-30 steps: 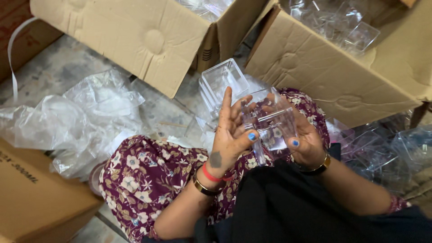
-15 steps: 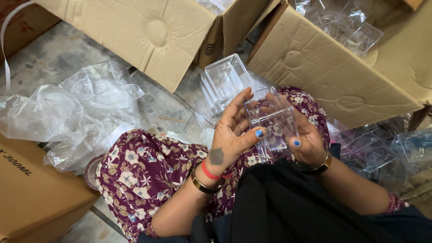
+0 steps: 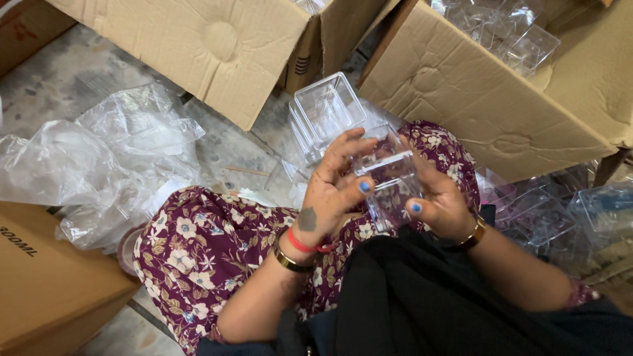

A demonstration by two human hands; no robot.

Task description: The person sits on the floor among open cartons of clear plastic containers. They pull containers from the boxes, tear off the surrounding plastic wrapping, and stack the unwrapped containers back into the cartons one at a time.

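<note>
Hands are working one clear plastic box (image 3: 389,178) above your lap. Your left hand (image 3: 330,198) is wrapping its near-left side, fingers curled over the top edge and thumb pressing the front face. Your right hand (image 3: 438,204) is cupping it from the right and underneath, thumb on the front face. Both are clamped on the box, not on each other.

Step in hand, as you are judging it: seating or squaring up the box's two clear parts; whether lid and base are already closed is too hard to read through the plastic.

Just beyond your knee, a stack of clear plastic containers (image 3: 326,112) is leaning on the floor (image 3: 79,79). More clear boxes are filling the open cardboard carton (image 3: 488,86) at upper right. Crumpled plastic bags (image 3: 99,158) are lying to your left, beside another carton (image 3: 198,46).

Next move is calling for even pressure along the edges, fingers kept off the thin walls so they are not bowing.
</note>
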